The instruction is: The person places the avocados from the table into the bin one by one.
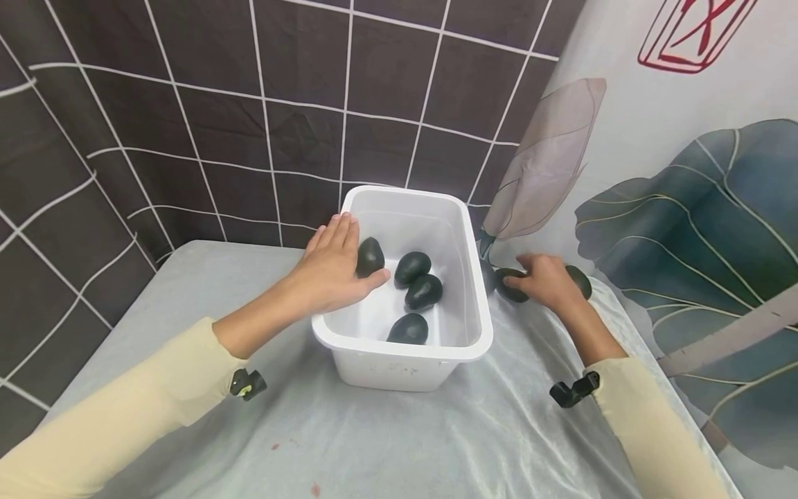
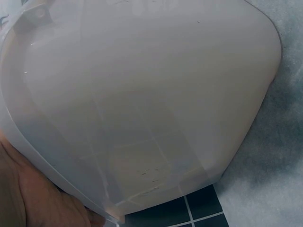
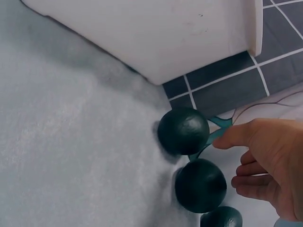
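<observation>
Gridded backdrop (image 1: 299,90), pale cloth (image 1: 374,443), and a white tub (image 1: 386,371) between your hands

In the head view, a dark backdrop with white lines stands behind the cloth-covered surface, and a pale hanging (image 1: 623,166) with a large leaf print (image 1: 736,229) fills the right side; the white tub sits upright on the cloth, and four dark green fruits (image 1: 413,268) lie on its floor; your left hand (image 1: 330,267) rests on the tub's left rim with its fingers straight and its thumb spread over the inside, gripping none of the fruits; your right hand (image 1: 545,281) is to the right of the tub, among three more fruits (image 1: 512,285) on the cloth.

In your left wrist view, the tub's wall fills most of the picture; your left hand shows at the lower left, along the tub's edge, partly cut off by the frame.

In your right wrist view, the three fruits outside the tub lie in a row near its base; your right hand is beside them, its thumb reaching out close to the nearest-to-tub fruit (image 3: 183,131), its other fingers loosely bent with nothing held in them.
</observation>
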The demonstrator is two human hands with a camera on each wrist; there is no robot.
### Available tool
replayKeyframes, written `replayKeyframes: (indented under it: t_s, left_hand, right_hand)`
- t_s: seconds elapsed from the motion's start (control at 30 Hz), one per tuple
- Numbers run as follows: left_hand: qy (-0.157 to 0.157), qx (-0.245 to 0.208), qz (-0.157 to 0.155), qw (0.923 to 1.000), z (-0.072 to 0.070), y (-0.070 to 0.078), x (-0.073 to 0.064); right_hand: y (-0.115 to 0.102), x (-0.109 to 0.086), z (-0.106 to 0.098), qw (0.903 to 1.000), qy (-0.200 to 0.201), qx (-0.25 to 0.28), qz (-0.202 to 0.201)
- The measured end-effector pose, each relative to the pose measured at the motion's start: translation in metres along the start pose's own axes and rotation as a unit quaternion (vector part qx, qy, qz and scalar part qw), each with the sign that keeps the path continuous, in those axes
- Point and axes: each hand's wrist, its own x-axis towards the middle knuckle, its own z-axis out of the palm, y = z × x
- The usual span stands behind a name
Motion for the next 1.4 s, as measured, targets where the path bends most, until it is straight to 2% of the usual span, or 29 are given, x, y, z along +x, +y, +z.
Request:
replayKeyframes:
  t_s: [0.1, 0.17, 0.33, 0.4, 0.53, 0.6, 0.67, 0.9, 1.1, 1.2, 1.4]
  left_hand:
    - [0.001, -0.002, 0.001, 1.0, 0.0, 0.0, 0.0]
    - [0.001, -0.004, 0.0, 1.0, 0.0, 0.0, 0.0]
    - [-0.001, -0.001, -0.001, 1.0, 0.0, 0.0, 0.0]
    - [-0.001, 0.001, -0.001, 1.0, 0.001, 0.0, 0.0]
    - [0.0, -0.002, 0.0, 1.0, 0.001, 0.0, 0.0]
    - [0.0, -0.002, 0.0, 1.0, 0.001, -0.001, 0.001]
    - [0.0, -0.002, -0.001, 1.0, 0.001, -0.001, 0.001]
    - [0.001, -0.004, -0.002, 1.0, 0.001, -0.001, 0.001]
    - [0.001, -0.006, -0.001, 1.0, 0.0, -0.001, 0.0]
    - [0.003, -0.004, -0.002, 1.0, 0.0, -0.001, 0.0]
    - [0.002, -0.001, -0.001, 1.0, 0.001, -0.001, 0.001]
  right_hand:
    - [0.03, 0.011, 0.018, 0.9997, 0.015, -0.02, 0.003]
    - [0.034, 0.011, 0.019, 0.9996, 0.011, -0.024, 0.004]
    - [-0.004, -0.011, -0.005, 0.9994, -0.035, 0.001, 0.007]
    - [-0.008, -0.014, -0.006, 0.9993, -0.034, -0.005, 0.015]
    - [0.01, -0.007, 0.007, 0.9993, -0.027, -0.017, 0.017]
    - [0.027, 0.001, 0.019, 0.9993, -0.02, -0.025, 0.019]
    - [0.033, 0.004, 0.023, 0.9993, -0.021, -0.019, 0.022]
    - [0.041, 0.009, 0.038, 0.9989, 0.011, -0.013, 0.044]
    - [0.055, 0.016, 0.053, 0.9972, 0.055, -0.028, 0.042]
    - [0.052, 0.013, 0.051, 0.9973, 0.063, -0.016, 0.036]
    - [0.074, 0.021, 0.06, 0.9959, 0.083, -0.011, 0.036]
